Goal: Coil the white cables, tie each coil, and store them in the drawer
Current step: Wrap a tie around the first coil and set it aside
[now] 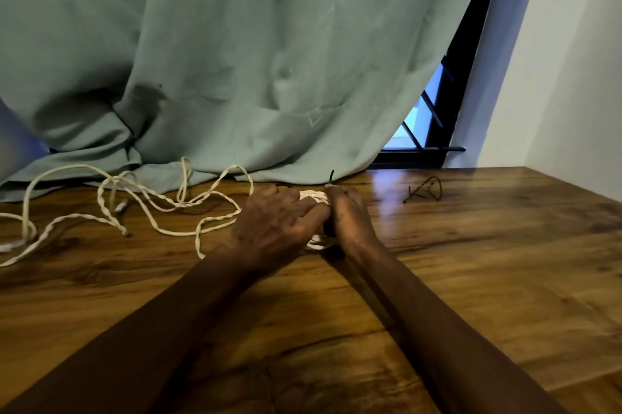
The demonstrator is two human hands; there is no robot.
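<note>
Both hands meet at the middle of the wooden table (471, 262) over a small white cable coil (313, 195), most of it hidden beneath them. My left hand (276, 221) lies over the coil with its fingers curled around it. My right hand (346, 211) pinches a thin black tie (331, 176) whose end sticks up above the coil. A long, loose white cable (148, 198), partly twisted, sprawls over the left half of the table.
A second black tie (425, 191) lies on the table to the right of my hands. A pale green curtain (235, 60) hangs behind and drapes onto the table's back edge. A dark window frame (437, 131) and a white wall stand at the right.
</note>
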